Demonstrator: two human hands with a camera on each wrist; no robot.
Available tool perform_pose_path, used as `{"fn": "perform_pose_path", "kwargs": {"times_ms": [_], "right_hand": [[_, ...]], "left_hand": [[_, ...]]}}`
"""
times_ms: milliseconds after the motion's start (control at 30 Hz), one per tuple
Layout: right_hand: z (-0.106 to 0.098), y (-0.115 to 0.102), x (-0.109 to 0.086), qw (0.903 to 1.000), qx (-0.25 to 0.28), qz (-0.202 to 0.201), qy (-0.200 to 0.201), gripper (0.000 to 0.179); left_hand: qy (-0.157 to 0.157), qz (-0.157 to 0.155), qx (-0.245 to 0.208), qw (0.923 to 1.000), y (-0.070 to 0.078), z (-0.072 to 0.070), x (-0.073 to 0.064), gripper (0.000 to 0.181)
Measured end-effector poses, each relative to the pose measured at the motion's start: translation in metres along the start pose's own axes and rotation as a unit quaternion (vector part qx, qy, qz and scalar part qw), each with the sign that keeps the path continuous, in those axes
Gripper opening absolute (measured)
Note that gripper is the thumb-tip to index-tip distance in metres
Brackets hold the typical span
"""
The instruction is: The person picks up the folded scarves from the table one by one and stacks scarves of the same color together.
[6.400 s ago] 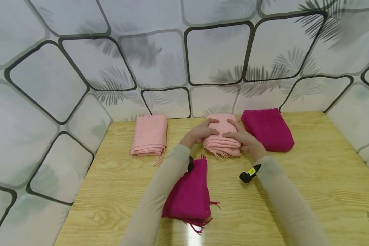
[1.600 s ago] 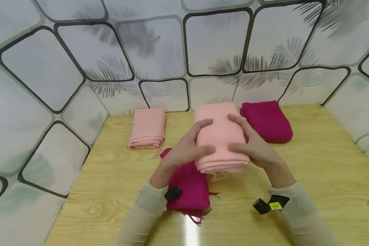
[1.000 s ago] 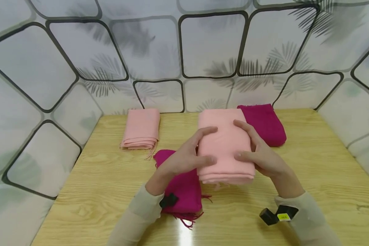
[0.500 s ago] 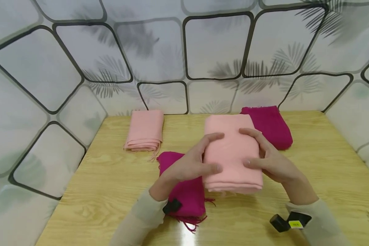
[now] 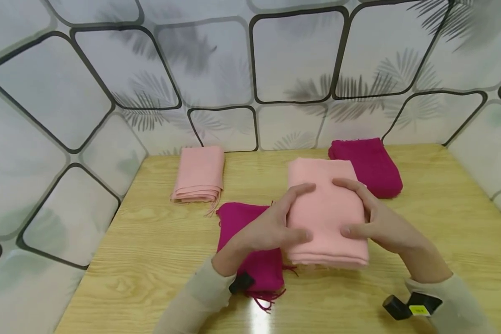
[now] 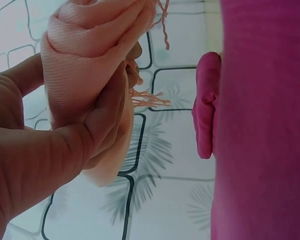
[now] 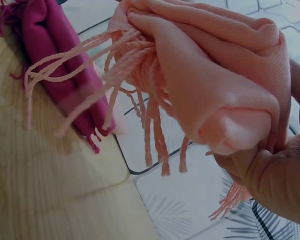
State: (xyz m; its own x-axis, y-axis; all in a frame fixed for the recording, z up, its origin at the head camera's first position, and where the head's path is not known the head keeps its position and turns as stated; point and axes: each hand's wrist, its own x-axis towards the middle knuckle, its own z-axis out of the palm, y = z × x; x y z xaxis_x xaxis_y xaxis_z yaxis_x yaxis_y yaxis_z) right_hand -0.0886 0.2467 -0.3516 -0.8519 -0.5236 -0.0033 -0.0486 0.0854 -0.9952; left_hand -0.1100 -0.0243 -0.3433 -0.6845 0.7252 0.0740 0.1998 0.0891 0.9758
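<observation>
A folded pink scarf (image 5: 325,215) is held up off the table between both hands. My left hand (image 5: 275,227) grips its left side, thumb on the top face and fingers underneath, as the left wrist view shows. On its right side my right hand (image 5: 384,225) grips it the same way. Pink fringe (image 7: 155,125) dangles from the scarf's underside in the right wrist view. Below and left of it, a folded magenta scarf (image 5: 238,220) lies on the table, partly covered by my left hand and forearm.
The wooden table (image 5: 150,260) carries another folded pink scarf (image 5: 200,171) at the back left. At the back right lies a second magenta scarf (image 5: 371,167), its near left corner behind the held scarf. A patterned wall (image 5: 217,60) closes off the back and sides.
The pink scarf lay at the back between my hands; both hands have since raised it and brought it nearer. Over the last second it has shifted right. The other scarves stay put.
</observation>
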Motion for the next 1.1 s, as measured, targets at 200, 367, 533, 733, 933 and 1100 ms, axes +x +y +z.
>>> {"fn": "perform_pose_path", "kwargs": {"times_ms": [200, 367, 533, 733, 933, 1100], "right_hand": [[-0.002, 0.003, -0.006, 0.9998, -0.012, -0.014, 0.004, 0.085], [-0.003, 0.002, -0.009, 0.9994, -0.033, 0.0, 0.01, 0.085], [-0.002, 0.007, -0.011, 0.9985, -0.052, 0.013, 0.013, 0.084], [-0.002, 0.016, -0.014, 0.9985, -0.047, 0.028, 0.007, 0.083], [-0.002, 0.024, -0.015, 0.9976, -0.054, 0.043, 0.002, 0.081], [-0.003, 0.032, -0.016, 0.9951, -0.083, 0.053, 0.007, 0.081]], "left_hand": [[-0.004, -0.009, 0.039, 0.9992, 0.002, 0.004, 0.002, 0.083], [0.002, -0.024, 0.048, 0.9986, 0.002, 0.009, 0.002, 0.081], [0.012, -0.036, 0.079, 0.9962, -0.001, 0.018, 0.002, 0.081], [0.024, -0.055, 0.124, 0.9904, -0.011, 0.029, 0.003, 0.084], [0.05, -0.077, 0.149, 0.9846, -0.022, 0.039, 0.003, 0.086], [0.057, -0.093, 0.137, 0.9846, -0.033, 0.045, 0.005, 0.087]]}}
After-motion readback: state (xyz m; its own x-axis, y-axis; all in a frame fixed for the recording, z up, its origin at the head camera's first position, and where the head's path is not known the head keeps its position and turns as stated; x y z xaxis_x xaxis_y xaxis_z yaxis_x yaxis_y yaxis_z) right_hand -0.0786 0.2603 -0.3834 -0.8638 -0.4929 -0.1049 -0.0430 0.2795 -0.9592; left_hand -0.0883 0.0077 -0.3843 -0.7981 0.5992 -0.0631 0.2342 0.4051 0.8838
